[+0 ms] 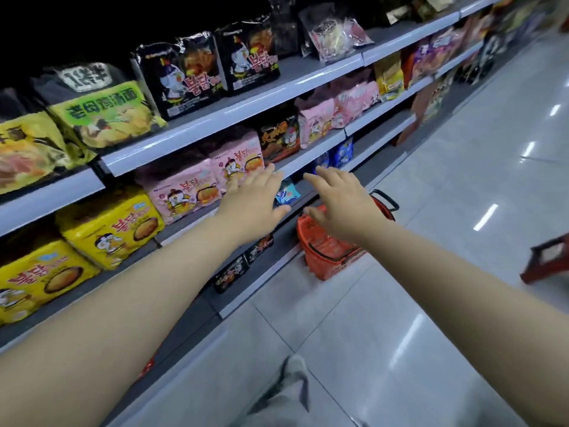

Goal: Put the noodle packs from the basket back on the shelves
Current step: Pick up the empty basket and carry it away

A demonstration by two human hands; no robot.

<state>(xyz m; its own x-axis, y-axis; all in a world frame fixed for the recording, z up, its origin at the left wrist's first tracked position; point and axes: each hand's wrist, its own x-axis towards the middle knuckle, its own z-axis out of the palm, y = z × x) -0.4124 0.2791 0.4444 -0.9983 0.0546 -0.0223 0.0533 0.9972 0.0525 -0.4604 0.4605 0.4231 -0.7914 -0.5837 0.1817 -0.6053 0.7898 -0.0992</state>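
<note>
**A:** Which step was in hand?

**B:** A reach, I'd say. The left hand [255, 198] and the right hand [338, 208] were both stretched forward with fingers straight and spread, and neither held anything. The left was in front of the middle of the shelves [234, 114]. The right was over the orange basket [334, 269], which stood on the floor [431, 241] against the lowest shelf.

**A:** And where were the noodle packs [181, 195]?

**B:** Every one I could make out was on the shelves. I saw none inside the basket, but the right hand covered part of it, so I couldn't tell whether it was empty.

**A:** What did the next move call for?

**B:** Probably bending down to the basket and gripping any pack left there. After that, finding the matching colour on the shelf.

**A:** What were the counts?

**B:** There were two pink packs [237, 163] beside the left hand, and at least two more farther along, blurred. To the left on the same shelf were two yellow packs [114, 229]. Two black packs [184, 78] stood on the top shelf. There were two baskets, counting a dark red basket [548, 263] at the right edge.
</note>
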